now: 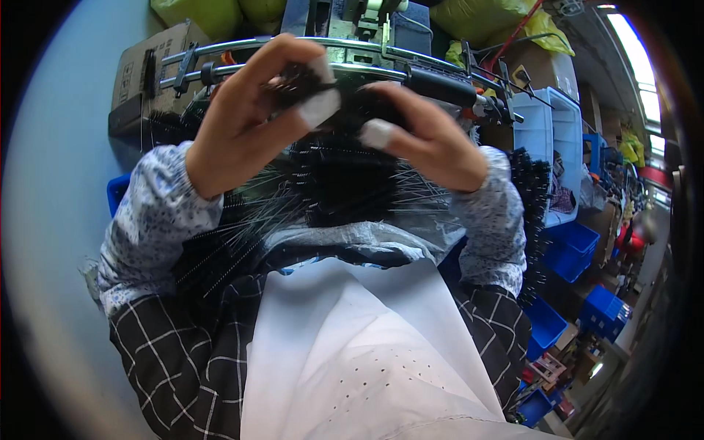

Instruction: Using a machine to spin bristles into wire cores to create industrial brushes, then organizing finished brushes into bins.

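Observation:
Both my hands are raised above a pile of black wire-stemmed bristle brushes (pixel 341 180), close together in front of a metal machine. My left hand (pixel 249 114) curls its taped thumb and forefinger around a dark, bristly brush bunch (pixel 292 86). Facing it, my right hand (pixel 429 136) bends its fingers and taped thumb around the dark bristles between the hands, and its fingertips blur into them. How many brushes each hand holds I cannot make out. Thin bare wire stems (pixel 260 198) fan out from the pile on both sides.
Chrome rails (pixel 231 67) and a black cylinder (pixel 440 86) cross just beyond my hands. A cardboard box (pixel 136 77) stands at the left, a pale blue crate (pixel 534 121) at the right. Blue bins (pixel 572 249) sit lower right. Grey plastic sheeting (pixel 352 233) lies near my lap.

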Tool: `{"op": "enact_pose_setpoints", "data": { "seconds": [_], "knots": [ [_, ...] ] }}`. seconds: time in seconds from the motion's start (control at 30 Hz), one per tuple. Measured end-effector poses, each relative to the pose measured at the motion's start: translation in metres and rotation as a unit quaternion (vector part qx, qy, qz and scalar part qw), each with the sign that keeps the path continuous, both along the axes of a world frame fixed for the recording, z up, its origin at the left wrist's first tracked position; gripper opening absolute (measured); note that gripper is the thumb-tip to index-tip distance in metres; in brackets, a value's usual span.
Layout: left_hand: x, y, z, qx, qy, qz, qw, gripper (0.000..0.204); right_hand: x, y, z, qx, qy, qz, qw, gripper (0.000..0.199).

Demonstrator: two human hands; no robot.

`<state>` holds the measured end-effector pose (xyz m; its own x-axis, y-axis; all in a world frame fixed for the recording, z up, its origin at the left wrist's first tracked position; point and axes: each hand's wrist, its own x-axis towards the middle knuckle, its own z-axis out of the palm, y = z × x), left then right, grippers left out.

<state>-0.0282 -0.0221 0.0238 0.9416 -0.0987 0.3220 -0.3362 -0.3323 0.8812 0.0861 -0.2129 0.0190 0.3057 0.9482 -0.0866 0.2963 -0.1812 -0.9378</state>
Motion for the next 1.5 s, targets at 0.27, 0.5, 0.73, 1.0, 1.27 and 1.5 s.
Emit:
{"op": "enact_pose_setpoints", "data": {
  "seconds": [0.27, 0.5, 0.73, 1.0, 1.27, 1.5],
  "knots": [
    [-0.095, 0.056, 0.009, 0.330, 0.381, -0.041, 0.863, 0.060, 0.121, -0.033, -0.091, -0.211, -0.526, -0.289, 0.771, 0.029],
    [-0.132, 0.053, -0.020, 0.317, 0.481, 0.010, 0.817, 0.045, 0.139, -0.019, -0.109, -0.243, -0.532, -0.284, 0.760, 0.029],
    [-0.134, 0.052, -0.017, 0.383, 0.464, 0.015, 0.798, 0.045, 0.139, -0.014, -0.106, -0.214, -0.525, -0.256, 0.783, 0.030],
    [-0.138, 0.042, -0.009, 0.374, 0.472, -0.006, 0.798, 0.047, 0.146, -0.016, -0.114, -0.197, -0.495, -0.276, 0.800, 0.028],
    [-0.138, 0.072, 0.007, 0.014, 0.459, 0.092, 0.884, 0.024, 0.193, -0.009, -0.141, -0.264, -0.600, -0.203, 0.727, 0.038],
    [-0.186, 0.136, 0.001, -0.164, 0.097, 0.206, 0.960, 0.060, 0.178, -0.040, -0.122, -0.292, -0.548, -0.331, 0.710, 0.051]
  ]
}}
